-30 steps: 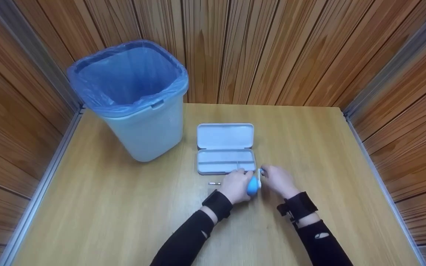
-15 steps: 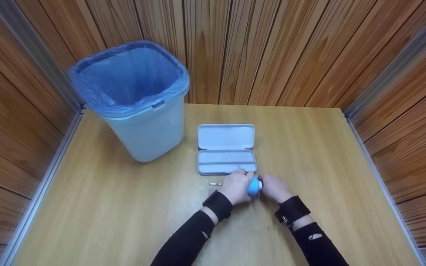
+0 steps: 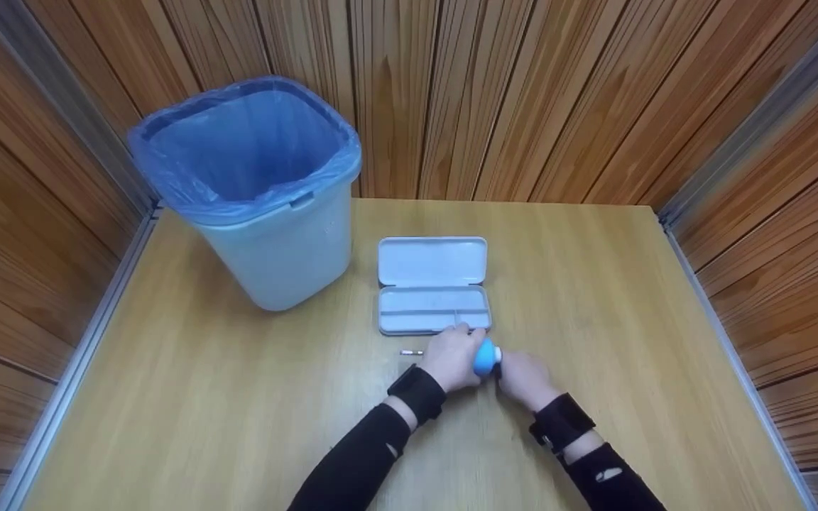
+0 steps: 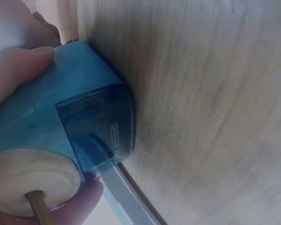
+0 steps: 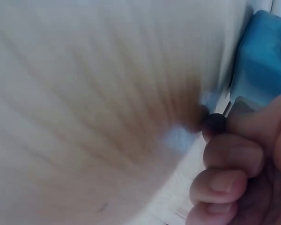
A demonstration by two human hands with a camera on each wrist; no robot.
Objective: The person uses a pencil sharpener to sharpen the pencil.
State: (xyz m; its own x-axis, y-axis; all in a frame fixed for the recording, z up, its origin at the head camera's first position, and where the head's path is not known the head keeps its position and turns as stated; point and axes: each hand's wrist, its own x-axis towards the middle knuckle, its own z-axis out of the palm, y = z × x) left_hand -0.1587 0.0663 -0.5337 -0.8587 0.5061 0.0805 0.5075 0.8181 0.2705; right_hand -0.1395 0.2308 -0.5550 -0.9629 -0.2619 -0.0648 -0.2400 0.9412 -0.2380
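A blue crank pencil sharpener (image 3: 484,358) sits on the table, gripped by my left hand (image 3: 451,356). In the left wrist view the thumb and fingers (image 4: 23,65) wrap its blue body, which has a see-through shavings drawer (image 4: 100,129). A pencil (image 4: 40,208) sticks out of its round pale front; its end shows left of the hand in the head view. On the sharpener's other side, my right hand (image 3: 528,380) holds the crank. Its dark knob (image 5: 214,125) lies between thumb and curled fingers in the right wrist view; the crank arm is mostly hidden.
Just beyond the left hand, a pale pencil case (image 3: 432,261) lies with its lid up and its compartments showing. At the back left stands a bin (image 3: 288,255) lined with a blue bag. Wood-panelled walls (image 3: 593,106) border the table (image 3: 238,411).
My right hand has swung from the far side of the sharpener toward the near side, turning the crank. The left hand, sharpener and pencil have stayed in place.
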